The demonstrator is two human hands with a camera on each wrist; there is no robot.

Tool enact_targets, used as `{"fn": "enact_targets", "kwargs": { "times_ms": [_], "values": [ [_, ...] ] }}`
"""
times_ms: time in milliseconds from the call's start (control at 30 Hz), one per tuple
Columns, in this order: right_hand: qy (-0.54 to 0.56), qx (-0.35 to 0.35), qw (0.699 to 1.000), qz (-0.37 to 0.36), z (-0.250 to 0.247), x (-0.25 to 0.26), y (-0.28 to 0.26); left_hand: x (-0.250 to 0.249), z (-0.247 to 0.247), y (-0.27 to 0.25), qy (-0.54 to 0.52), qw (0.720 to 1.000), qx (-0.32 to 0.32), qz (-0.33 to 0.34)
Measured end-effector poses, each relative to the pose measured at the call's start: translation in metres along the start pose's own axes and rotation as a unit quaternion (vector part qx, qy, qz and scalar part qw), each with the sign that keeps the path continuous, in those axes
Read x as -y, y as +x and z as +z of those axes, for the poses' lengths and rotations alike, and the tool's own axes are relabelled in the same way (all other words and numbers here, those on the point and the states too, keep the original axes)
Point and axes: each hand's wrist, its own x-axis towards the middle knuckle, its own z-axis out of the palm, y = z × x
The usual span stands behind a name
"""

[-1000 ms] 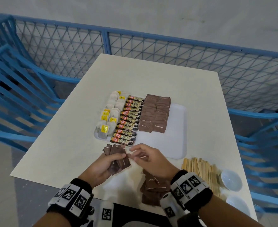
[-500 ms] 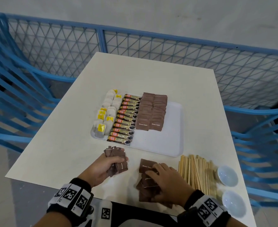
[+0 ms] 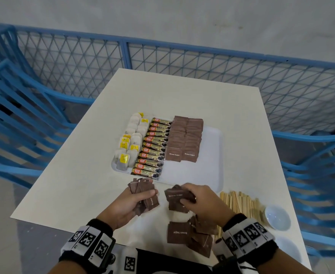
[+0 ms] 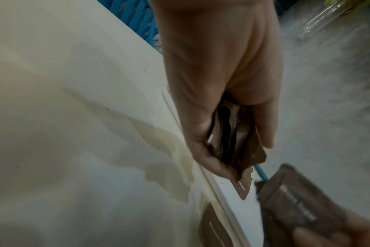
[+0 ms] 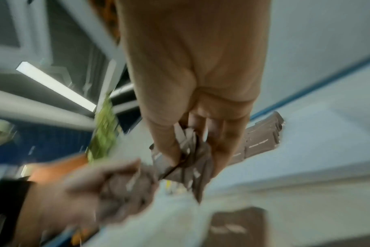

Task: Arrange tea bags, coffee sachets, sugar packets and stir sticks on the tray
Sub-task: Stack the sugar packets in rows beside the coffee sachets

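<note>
A white tray (image 3: 212,171) holds two rows of tea bags (image 3: 130,143), a column of coffee sachets (image 3: 154,147) and two overlapping rows of brown sugar packets (image 3: 184,139). My left hand (image 3: 135,198) grips a fanned stack of brown sugar packets (image 3: 143,189) just below the tray's near edge; the same stack (image 4: 232,142) shows in the left wrist view. My right hand (image 3: 190,196) pinches a few brown sugar packets (image 3: 175,194) lifted off a loose pile (image 3: 194,234) near the table's front edge. Wooden stir sticks (image 3: 241,202) lie to the right.
A small white bowl (image 3: 277,216) sits right of the sticks, and part of another white dish (image 3: 287,252) shows at the table's front right corner. A blue mesh fence (image 3: 162,64) surrounds the cream table (image 3: 64,184). The tray's right half is bare.
My right hand dropped to the loose pile, picked up a few packets and has lifted them towards the left hand. The left hand keeps its stack almost in place.
</note>
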Motion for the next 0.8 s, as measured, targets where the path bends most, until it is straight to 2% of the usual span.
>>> {"fn": "enact_targets", "kwargs": {
  "times_ms": [100, 233, 333, 500, 800],
  "values": [
    [0.154, 0.033, 0.987, 0.024, -0.009, 0.012, 0.010, -0.001, 0.002, -0.001, -0.027, 0.999, 0.030, 0.037],
    [0.253, 0.074, 0.964, 0.028, -0.007, 0.026, 0.022, -0.003, 0.005, -0.001, -0.041, 0.993, 0.086, 0.071],
    [0.264, 0.062, 0.962, 0.017, -0.002, 0.034, 0.029, -0.006, 0.006, 0.001, -0.046, 0.991, 0.096, 0.083],
    [0.172, 0.041, 0.984, -0.009, 0.004, 0.040, 0.039, -0.012, 0.012, 0.000, -0.047, 0.990, 0.108, 0.078],
    [0.235, 0.063, 0.970, 0.028, 0.012, 0.051, 0.044, -0.020, 0.001, 0.000, -0.117, 0.983, 0.130, 0.050]
  ]
}}
